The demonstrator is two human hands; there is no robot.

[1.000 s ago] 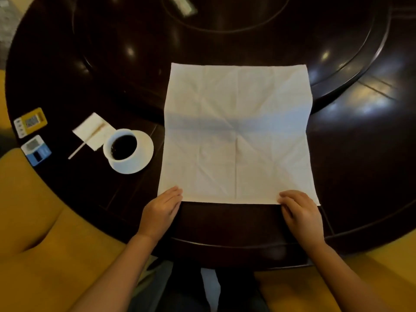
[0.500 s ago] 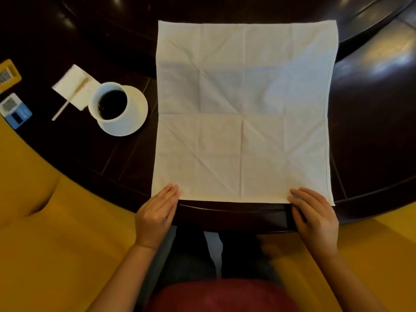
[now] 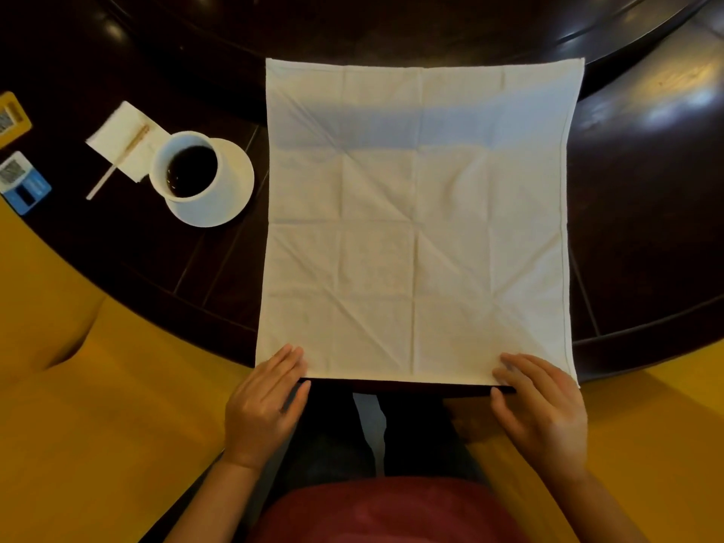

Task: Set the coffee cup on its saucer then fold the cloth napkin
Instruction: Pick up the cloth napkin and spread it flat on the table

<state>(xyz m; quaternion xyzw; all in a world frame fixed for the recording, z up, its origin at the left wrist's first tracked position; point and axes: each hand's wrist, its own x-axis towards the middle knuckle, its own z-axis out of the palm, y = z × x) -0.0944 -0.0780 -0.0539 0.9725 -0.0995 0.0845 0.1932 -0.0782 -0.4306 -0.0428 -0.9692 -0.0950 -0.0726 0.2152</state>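
Left hand (image 3: 266, 405) at 7 o'clock, palm down, fingers extended and resting on the near left corner of the cloth napkin (image 3: 417, 225); thumb lies below the cloth edge. Whether it pinches the hem cannot be told. Right hand (image 3: 542, 409) at 5 o'clock, fingers spread flat on the near right corner, thumb at the edge of the hem; grip likewise cannot be told.

Napkin lies unfolded, spread flat from both hands toward 12 o'clock. Off-white woven cloth, roughly square, stitched hem along the right side, crossed by straight and diagonal crease lines. A bluish shadow band runs across its far third. Near edge sits at the rim of the desk (image 3: 646, 248).

Coffee cup (image 3: 187, 170) at 10 o'clock, well apart from the left hand: white, round, holding dark liquid. It stands on the white saucer (image 3: 235, 190), set off-centre toward the saucer's left. Just beside it, farther left, a white paper napkin (image 3: 117, 139) with a thin stick (image 3: 117, 162) across it.

Desk is dark, glossy wood, curved rim. Two small cards at 9 o'clock, one yellow (image 3: 11, 119), one blue (image 3: 23, 182); the yellow is cut off by the frame and the print on both is illegible.
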